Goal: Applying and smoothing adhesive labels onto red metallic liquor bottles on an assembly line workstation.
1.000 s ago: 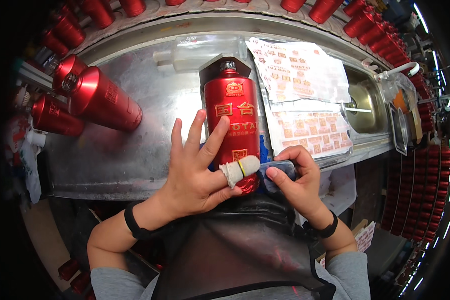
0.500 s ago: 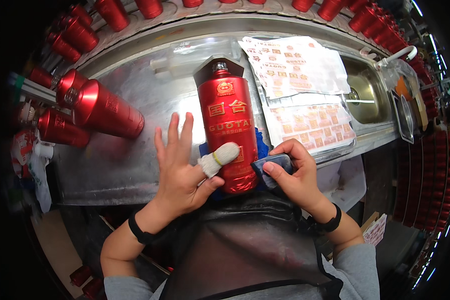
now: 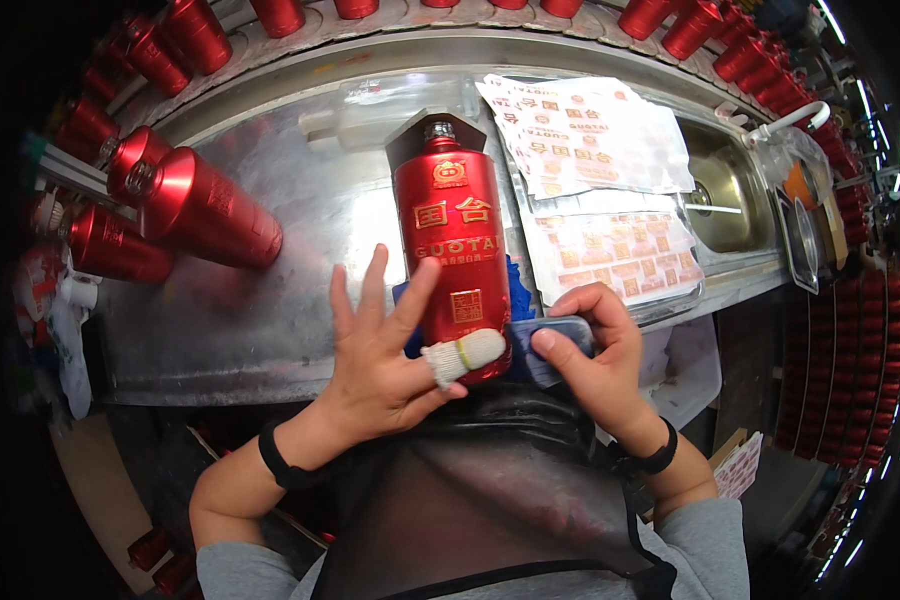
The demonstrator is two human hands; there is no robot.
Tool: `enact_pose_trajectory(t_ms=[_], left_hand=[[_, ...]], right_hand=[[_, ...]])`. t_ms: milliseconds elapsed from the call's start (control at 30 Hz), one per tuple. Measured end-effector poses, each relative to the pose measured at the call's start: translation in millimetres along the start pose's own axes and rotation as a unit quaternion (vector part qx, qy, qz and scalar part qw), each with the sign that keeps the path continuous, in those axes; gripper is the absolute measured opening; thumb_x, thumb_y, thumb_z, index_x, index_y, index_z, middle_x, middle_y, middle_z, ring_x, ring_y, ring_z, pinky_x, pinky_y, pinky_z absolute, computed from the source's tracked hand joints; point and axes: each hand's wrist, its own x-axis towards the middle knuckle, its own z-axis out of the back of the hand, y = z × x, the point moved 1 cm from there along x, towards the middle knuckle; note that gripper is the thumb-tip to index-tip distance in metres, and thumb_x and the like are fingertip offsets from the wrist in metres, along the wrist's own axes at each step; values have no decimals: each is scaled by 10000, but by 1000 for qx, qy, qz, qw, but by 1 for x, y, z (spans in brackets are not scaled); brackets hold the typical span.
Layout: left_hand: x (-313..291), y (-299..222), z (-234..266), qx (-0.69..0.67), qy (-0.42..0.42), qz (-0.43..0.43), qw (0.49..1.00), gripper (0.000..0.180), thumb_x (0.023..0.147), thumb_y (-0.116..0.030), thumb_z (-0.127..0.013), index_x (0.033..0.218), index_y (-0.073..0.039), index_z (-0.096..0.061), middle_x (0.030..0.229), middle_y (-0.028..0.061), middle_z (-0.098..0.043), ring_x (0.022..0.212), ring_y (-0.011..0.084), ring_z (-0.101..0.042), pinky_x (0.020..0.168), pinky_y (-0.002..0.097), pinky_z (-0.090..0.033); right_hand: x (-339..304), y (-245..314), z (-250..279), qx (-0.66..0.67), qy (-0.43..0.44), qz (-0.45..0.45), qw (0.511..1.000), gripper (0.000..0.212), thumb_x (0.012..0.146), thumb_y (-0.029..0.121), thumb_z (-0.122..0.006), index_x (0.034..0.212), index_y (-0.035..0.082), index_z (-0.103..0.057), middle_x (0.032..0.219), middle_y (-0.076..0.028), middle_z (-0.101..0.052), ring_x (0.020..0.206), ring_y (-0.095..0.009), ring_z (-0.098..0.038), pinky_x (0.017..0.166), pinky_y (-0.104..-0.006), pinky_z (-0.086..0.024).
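Observation:
A red metallic bottle [image 3: 457, 225] with gold lettering lies in front of me, its neck pointing away. It rests in a dark holder [image 3: 400, 145] with a blue cloth [image 3: 519, 285] showing at the side. My left hand [image 3: 385, 370] is open beside it, fingers spread. A white knitted finger cot [image 3: 470, 355] covers the index finger, which lies across the bottle's lower end. Pinched between thumb and fingers of my right hand [image 3: 600, 350] is a flat blue-grey scraper [image 3: 545, 348], its edge at the bottle's lower right side.
Printed label sheets [image 3: 595, 140] lie right of the bottle, with a metal sink [image 3: 725, 190] and white tap [image 3: 810, 110] beyond. More red bottles [image 3: 210, 210] lean at the left of the metal table [image 3: 220, 350]. A conveyor [image 3: 400, 25] of red bottles curves along the back.
My left hand has moved right and its covered finger has slid down and right across the bottle. My right hand with the scraper has shifted slightly right. Bottles on the conveyor have moved.

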Motion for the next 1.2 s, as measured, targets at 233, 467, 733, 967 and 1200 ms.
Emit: enact_pose_trajectory(t_ms=[233, 467, 733, 967, 1200], left_hand=[[-42, 12, -5, 7, -3, 65, 998, 509, 968, -599, -421, 1166, -242, -724, 1605, 238, -152, 1465, 490, -112, 1106, 667, 31], [-23, 14, -1, -23, -51, 54, 997, 470, 972, -554, -452, 1195, -230, -710, 1598, 255, -160, 1465, 488, -116, 1101, 674, 17], [13, 14, 6, 4, -51, 26, 998, 415, 977, -488, -481, 1234, -237, -688, 1590, 241, -207, 1465, 469, -143, 1087, 697, -5], [-28, 16, 2, -48, -33, 100, 993, 452, 992, -470, -463, 1302, -197, -648, 1584, 264, -196, 1469, 445, -159, 1122, 641, 4], [-8, 23, 13, -161, -88, 160, 970, 494, 1025, -333, -437, 1378, -2, -532, 1569, 253, -260, 1455, 343, -279, 1168, 516, -117]], right_hand=[[7, -9, 1, -135, 1, 53, 989, 213, 826, 103, -749, 956, 3, -613, 872, -58, -632, 783, -105, -582, 701, -263, -476], [31, 24, -14, -197, 55, 160, 966, 177, 832, 83, -738, 941, 10, -619, 822, -60, -645, 731, -115, -598, 663, -259, -482], [39, 33, -9, -242, -27, 191, 951, 184, 806, 68, -750, 929, 1, -631, 795, -100, -642, 719, -166, -622, 646, -286, -486], [31, 46, -28, -356, 120, 418, 827, 290, 658, 21, -752, 935, 72, -684, 873, -46, -647, 815, -223, -618, 735, -367, -478], [22, 41, -21, -350, 165, 479, 788, 317, 584, 32, -744, 892, 102, -723, 901, -12, -677, 807, -207, -586, 702, -329, -468]])
